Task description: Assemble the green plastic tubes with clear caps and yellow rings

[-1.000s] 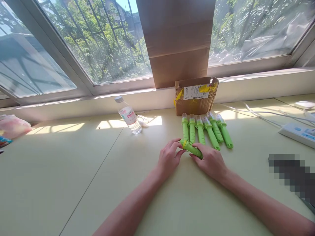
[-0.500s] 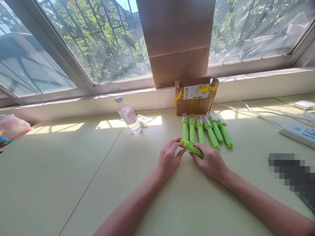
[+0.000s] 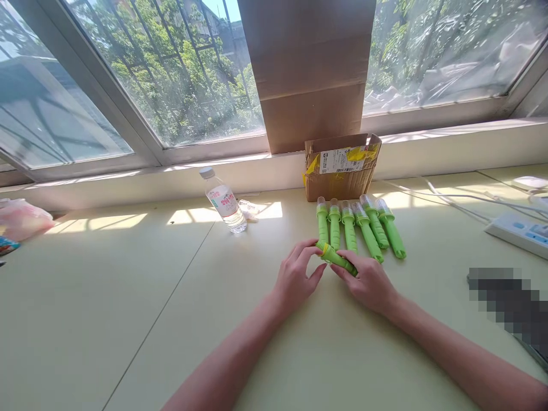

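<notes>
A slim green plastic handle [image 3: 339,260] with a yellow ring near its ribbed left end is held slantwise between my hands, just above the table. My right hand [image 3: 369,281] is closed round its lower right part. My left hand [image 3: 296,275] has its curled fingers on the ribbed end, while the thumb sits lower, a small gap from the handle. Beyond my hands, several similar green handles with clear caps [image 3: 371,233] lie in a row, capped ends pointing away from me. The fingertips behind the held handle are partly hidden.
An open cardboard box [image 3: 338,185] stands behind the row, against the window ledge. Left of it are a water bottle [image 3: 225,205] and a small clear wrapper [image 3: 250,209]. A power strip [image 3: 518,233] with cables and a blurred dark object [image 3: 509,308] lie right; a pinkish bag [image 3: 25,220] far left.
The held handle has shifted slightly to the right and tilted a little. My left thumb has moved slightly down and away from it. The other things have stayed put.
</notes>
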A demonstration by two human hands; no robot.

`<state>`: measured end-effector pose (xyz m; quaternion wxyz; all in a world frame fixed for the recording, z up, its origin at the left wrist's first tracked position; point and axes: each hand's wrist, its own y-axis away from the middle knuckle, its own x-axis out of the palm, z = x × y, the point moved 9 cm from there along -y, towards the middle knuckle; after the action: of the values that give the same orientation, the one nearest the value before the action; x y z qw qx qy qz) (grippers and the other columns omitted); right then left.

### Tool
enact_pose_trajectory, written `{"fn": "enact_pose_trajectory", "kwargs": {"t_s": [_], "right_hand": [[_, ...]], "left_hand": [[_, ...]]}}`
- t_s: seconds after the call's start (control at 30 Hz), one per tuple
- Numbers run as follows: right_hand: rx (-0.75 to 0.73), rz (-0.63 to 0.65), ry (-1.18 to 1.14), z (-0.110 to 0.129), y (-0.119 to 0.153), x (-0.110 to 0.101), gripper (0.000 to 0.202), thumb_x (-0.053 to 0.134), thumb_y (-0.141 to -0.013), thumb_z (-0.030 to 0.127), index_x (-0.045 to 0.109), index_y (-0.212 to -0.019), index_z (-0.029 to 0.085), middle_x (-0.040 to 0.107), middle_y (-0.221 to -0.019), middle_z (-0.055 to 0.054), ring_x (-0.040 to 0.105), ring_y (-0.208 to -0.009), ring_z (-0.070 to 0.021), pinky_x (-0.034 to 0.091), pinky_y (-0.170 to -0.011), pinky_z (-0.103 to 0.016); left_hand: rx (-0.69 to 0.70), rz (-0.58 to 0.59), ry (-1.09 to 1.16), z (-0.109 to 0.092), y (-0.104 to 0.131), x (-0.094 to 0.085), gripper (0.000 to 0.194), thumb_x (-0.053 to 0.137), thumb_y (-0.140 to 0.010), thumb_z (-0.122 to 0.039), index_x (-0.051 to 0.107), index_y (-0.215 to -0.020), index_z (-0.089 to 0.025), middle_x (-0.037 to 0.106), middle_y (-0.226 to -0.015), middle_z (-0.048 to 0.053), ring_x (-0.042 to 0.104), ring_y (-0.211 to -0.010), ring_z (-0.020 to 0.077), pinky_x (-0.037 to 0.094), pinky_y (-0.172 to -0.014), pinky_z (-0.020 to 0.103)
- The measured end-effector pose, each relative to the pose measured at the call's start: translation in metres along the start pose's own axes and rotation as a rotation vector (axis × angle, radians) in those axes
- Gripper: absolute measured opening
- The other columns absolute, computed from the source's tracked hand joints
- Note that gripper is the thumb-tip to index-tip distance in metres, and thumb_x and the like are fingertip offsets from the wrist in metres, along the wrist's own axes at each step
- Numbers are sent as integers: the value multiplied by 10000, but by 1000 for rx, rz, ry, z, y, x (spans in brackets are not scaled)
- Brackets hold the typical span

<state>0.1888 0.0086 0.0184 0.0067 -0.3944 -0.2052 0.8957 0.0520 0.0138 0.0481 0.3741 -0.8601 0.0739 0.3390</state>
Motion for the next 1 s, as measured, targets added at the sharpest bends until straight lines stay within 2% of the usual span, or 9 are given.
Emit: {"fn": "enact_pose_trajectory", "kwargs": {"t_s": [0.23, 0.4, 0.57, 0.77, 1.0], "right_hand": [[-81, 0, 32, 9, -1, 0, 209, 479, -870, 352, 593, -972, 209, 659, -857, -17, 580, -707, -153, 401, -617, -248], [-83, -45, 74, 8, 1, -1, 207, 531, -833, 321, 566, -1002, 207, 658, -876, -13, 590, -717, -161, 412, -615, -251], [-75, -67, 71, 6, 3, 0, 257, 529, -819, 262, 501, -1065, 192, 646, -849, -17, 577, -640, -156, 408, -568, -250], [-89, -102, 20, 7, 4, -2, 193, 528, -836, 284, 520, -1010, 202, 627, -770, 11, 545, -588, -125, 391, -542, -224], [-147, -157, 176, 17, 5, -8, 197, 507, -869, 309, 580, -1013, 197, 649, -883, -24, 583, -760, -148, 382, -620, -228]], "left_hand": [[32, -70, -57, -2, 3, -3, 118, 549, -829, -174, 517, -934, -217, 581, -1146, 50, 573, -1035, 166, 514, -820, 311], [58, -102, -61, -3, 3, -5, 115, 549, -826, -151, 514, -917, -213, 591, -1141, 52, 582, -1025, 167, 514, -807, 307], [74, -138, -68, -4, 3, -9, 134, 556, -818, -133, 520, -919, -214, 597, -1134, 51, 585, -1013, 163, 516, -794, 298], [79, -142, -78, -5, 3, -10, 141, 562, -815, -139, 524, -928, -215, 602, -1119, 51, 592, -1000, 163, 520, -791, 298], [5, -125, -70, 2, 2, -7, 127, 568, -823, -185, 521, -936, -220, 585, -1136, 52, 580, -1030, 171, 522, -810, 322]]}}
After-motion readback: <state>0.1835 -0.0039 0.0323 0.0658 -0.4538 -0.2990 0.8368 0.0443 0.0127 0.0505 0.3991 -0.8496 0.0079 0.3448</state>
